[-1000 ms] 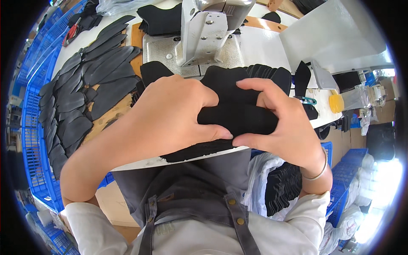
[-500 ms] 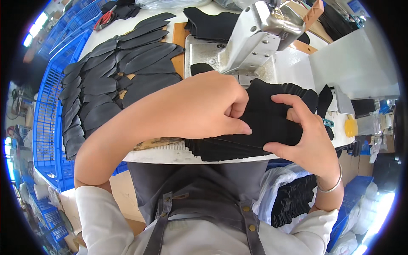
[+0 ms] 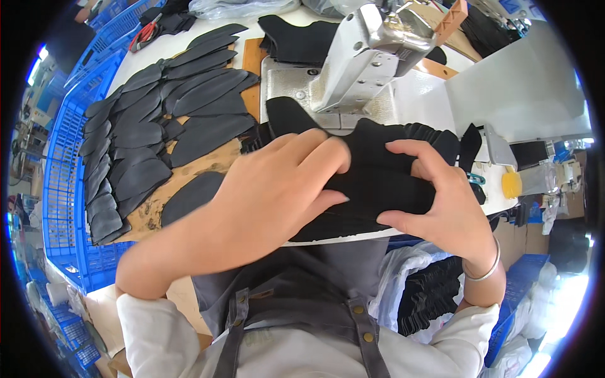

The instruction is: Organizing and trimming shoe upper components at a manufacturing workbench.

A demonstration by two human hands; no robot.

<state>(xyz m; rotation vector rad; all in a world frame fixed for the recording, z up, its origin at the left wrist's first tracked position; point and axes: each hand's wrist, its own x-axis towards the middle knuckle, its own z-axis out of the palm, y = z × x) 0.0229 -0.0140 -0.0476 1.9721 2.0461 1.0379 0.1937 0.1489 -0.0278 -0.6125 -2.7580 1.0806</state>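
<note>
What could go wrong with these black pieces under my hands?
The black pieces lie close to the table's near edge, so some might slide off. Their fanned layers beside your right hand could shift if nudged. Your left forearm passes close to the overlapping dark grey pieces and might brush some out of place.

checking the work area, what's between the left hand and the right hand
In the head view, black cloth lies between the left hand and the right hand.
</note>
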